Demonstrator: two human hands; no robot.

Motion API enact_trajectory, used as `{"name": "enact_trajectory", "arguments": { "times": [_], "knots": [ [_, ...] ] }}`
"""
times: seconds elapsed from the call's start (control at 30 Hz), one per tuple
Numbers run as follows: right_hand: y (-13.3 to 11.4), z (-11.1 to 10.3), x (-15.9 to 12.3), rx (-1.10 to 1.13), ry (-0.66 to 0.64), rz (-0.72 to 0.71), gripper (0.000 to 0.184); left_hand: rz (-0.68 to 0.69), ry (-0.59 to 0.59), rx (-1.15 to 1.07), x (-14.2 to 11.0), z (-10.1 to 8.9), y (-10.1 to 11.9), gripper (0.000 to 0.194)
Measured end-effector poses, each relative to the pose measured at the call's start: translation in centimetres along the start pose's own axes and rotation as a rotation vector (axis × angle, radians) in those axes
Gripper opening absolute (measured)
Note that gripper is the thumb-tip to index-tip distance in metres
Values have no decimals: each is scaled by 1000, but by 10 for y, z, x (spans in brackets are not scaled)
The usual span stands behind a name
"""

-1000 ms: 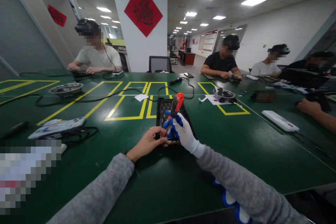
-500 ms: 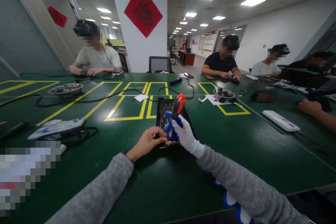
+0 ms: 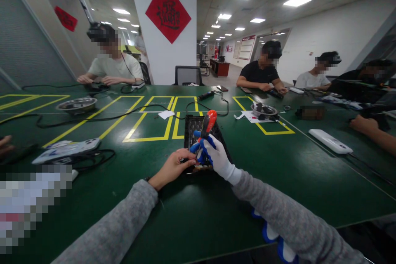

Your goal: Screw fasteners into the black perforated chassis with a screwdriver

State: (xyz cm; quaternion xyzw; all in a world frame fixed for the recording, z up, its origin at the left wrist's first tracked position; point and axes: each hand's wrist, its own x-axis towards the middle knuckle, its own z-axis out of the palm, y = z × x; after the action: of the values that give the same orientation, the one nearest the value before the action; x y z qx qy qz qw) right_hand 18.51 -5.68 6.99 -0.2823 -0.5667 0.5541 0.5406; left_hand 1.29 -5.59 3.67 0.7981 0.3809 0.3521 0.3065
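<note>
Black case (image 3: 194, 125) with a screwdriver (image 3: 210, 119) over it, two hands in close

Head view, clock read from the case, with 12 pointing away from the wearer: the case lies open on the green table (image 3: 185, 222), right in front of the wearer, and its floor looks patterned. The right hand (image 3: 221, 157), in a white glove with blue on the fingers, is wrapped round the screwdriver, and the red-and-black handle leans somewhere between 12 and 1. The left hand (image 3: 175, 167) is bare and comes in from about 8, thumb and fingers close together at the near left end of the case, next to the screwdriver's lower end. Can't tell if it's pinching anything, it's too small and covered up in there.

As for the rest, there's a white paper scrap (image 3: 166, 114) near 10, a metal bowl (image 3: 77, 106) farther off between 9 and 10, a second bowl (image 3: 264, 110) with dark bits in it at 2, and a white device (image 3: 330, 141) lying well apart at 3. Over at 9 there's a pale phone-like thing (image 3: 68, 150). Across the table, a person in a light shirt (image 3: 122, 68) sits between 10 and 11, and a person in a black shirt (image 3: 258, 73) between 1 and 2. Office chair (image 3: 187, 75) stands near 12
</note>
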Motion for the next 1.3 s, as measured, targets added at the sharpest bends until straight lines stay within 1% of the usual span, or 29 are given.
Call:
{"name": "enact_trajectory", "arguments": {
  "times": [0.07, 0.13, 0.23, 0.33, 0.5, 0.6, 0.67, 0.83, 0.97, 1.13, 1.2, 1.3],
  "knots": [
    [-1, 0, 0, -18, 4, 2, 36, 23, -33, 24, 0, -1, 0, 22],
    [-1, 1, 0, -11, 6, -4, 35, 11, -3, 25, 1, 0, 1, 20],
    [-1, 2, -1, 16, -4, -9, 35, -49, 57, -38, 0, 1, 3, 16],
    [0, 2, -2, 24, 1, -10, 34, -77, 68, -66, 0, 1, 2, 17],
    [-2, 1, -2, 61, -59, 33, 39, -25, 23, 16, -1, -1, 1, 19],
    [-2, 1, -1, 49, -15, 3, 33, 2, -2, 35, -1, -1, 1, 21],
    [-1, 2, -1, 49, -2, -18, 31, -3, 12, 20, -1, -1, 2, 20],
    [2, 2, 0, 23, -15, -38, 35, -68, 85, -26, -1, 1, 0, 17],
    [1, -1, 0, -25, -39, -31, 34, -24, 54, -40, -1, 2, -2, 18],
    [1, 0, 0, -66, 75, -85, 25, -40, 73, -57, 0, 3, 3, 20],
    [0, 2, 0, -50, 54, -74, 27, -58, 75, -67, 0, 3, 4, 20],
    [1, 3, -1, 1, -12, -24, 34, -65, 85, -35, -1, 3, 2, 20]
  ]
}}
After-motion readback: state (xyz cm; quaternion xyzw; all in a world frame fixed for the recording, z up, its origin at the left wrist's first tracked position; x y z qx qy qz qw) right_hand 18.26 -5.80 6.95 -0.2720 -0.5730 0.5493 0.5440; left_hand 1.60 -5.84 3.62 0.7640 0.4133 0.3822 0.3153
